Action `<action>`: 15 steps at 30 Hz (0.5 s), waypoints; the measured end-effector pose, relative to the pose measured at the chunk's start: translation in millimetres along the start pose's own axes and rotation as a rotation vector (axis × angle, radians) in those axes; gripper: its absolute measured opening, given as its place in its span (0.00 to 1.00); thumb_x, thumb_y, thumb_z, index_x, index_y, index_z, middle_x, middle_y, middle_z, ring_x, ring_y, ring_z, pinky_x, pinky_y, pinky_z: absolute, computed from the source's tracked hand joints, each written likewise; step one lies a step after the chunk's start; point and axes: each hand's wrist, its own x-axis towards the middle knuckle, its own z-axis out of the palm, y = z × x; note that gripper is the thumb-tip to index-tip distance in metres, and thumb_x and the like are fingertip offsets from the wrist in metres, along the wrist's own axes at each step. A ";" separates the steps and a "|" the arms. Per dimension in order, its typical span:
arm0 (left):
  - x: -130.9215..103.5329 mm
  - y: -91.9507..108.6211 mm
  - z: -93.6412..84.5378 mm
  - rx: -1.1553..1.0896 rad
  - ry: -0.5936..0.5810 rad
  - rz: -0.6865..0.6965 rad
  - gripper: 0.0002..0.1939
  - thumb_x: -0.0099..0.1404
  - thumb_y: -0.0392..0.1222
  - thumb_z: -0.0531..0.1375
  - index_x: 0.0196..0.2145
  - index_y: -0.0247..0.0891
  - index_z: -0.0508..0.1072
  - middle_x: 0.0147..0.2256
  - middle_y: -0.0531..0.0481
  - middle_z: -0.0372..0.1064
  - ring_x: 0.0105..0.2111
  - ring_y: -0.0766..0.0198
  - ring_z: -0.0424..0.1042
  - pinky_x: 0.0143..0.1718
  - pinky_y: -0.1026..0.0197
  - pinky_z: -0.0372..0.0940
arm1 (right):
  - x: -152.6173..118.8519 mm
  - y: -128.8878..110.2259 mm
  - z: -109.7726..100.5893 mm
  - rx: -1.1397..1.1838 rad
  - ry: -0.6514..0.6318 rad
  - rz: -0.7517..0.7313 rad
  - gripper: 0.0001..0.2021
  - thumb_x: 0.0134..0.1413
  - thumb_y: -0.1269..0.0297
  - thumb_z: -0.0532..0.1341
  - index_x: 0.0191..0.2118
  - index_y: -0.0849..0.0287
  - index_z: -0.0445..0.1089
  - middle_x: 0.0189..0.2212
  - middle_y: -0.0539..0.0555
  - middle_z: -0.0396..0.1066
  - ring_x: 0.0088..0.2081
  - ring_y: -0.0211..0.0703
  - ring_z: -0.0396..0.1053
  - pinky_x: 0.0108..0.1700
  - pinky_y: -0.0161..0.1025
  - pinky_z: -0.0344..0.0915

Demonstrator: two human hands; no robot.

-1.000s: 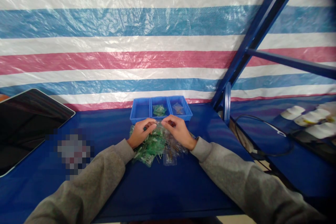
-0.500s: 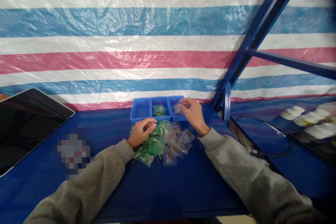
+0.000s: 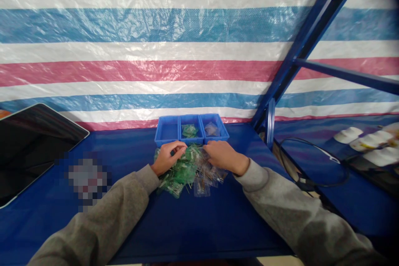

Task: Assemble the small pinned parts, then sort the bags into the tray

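Note:
My left hand (image 3: 168, 158) rests at the left side of a pile of green packets (image 3: 183, 170), with its fingers curled and pressed together. Whatever it may hold is too small to tell. My right hand (image 3: 225, 156) is closed over the clear packets (image 3: 202, 187) on the pile's right side. Its fingertips point down and left, and what they pinch is hidden. Behind the pile stand three joined blue bins: the left bin (image 3: 168, 141) has a bare floor, the middle one holds green packets (image 3: 189, 130), and the right one holds clear packets (image 3: 212, 129).
A dark flat screen (image 3: 37, 149) lies at the left, near a blurred patch (image 3: 87, 178) on the blue table (image 3: 193, 228). To the right rise blue frame bars (image 3: 289, 66), with a black cable (image 3: 324, 183) and white rolls (image 3: 348, 134) beyond. A striped sheet (image 3: 156, 66) hangs behind.
My right hand has moved from above the right bin down toward me onto the clear packets, uncovering that bin. My left hand has stayed nearly still.

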 end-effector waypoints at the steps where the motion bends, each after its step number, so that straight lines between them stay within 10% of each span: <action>1: -0.1 -0.3 0.0 0.002 -0.001 0.001 0.13 0.65 0.46 0.54 0.36 0.33 0.72 0.25 0.50 0.69 0.23 0.68 0.66 0.29 0.65 0.62 | 0.4 -1.2 1.3 0.004 0.023 0.007 0.12 0.46 0.71 0.60 0.39 0.62 0.71 0.37 0.62 0.71 0.38 0.51 0.71 0.38 0.41 0.63; 9: -1.0 -0.2 -0.5 -0.025 0.019 -0.021 0.15 0.65 0.46 0.54 0.44 0.34 0.70 0.30 0.50 0.69 0.24 0.69 0.66 0.29 0.66 0.63 | 2.6 -13.2 -2.0 0.357 0.474 0.152 0.07 0.49 0.73 0.56 0.30 0.60 0.71 0.28 0.57 0.72 0.31 0.45 0.69 0.34 0.38 0.59; 15: 0.2 -4.2 1.4 -0.012 0.000 -0.028 0.17 0.63 0.46 0.57 0.46 0.34 0.70 0.33 0.48 0.71 0.24 0.69 0.66 0.28 0.66 0.62 | 8.6 -25.2 22.2 0.929 0.737 -0.029 0.08 0.56 0.65 0.55 0.34 0.59 0.70 0.30 0.52 0.69 0.29 0.38 0.65 0.32 0.34 0.60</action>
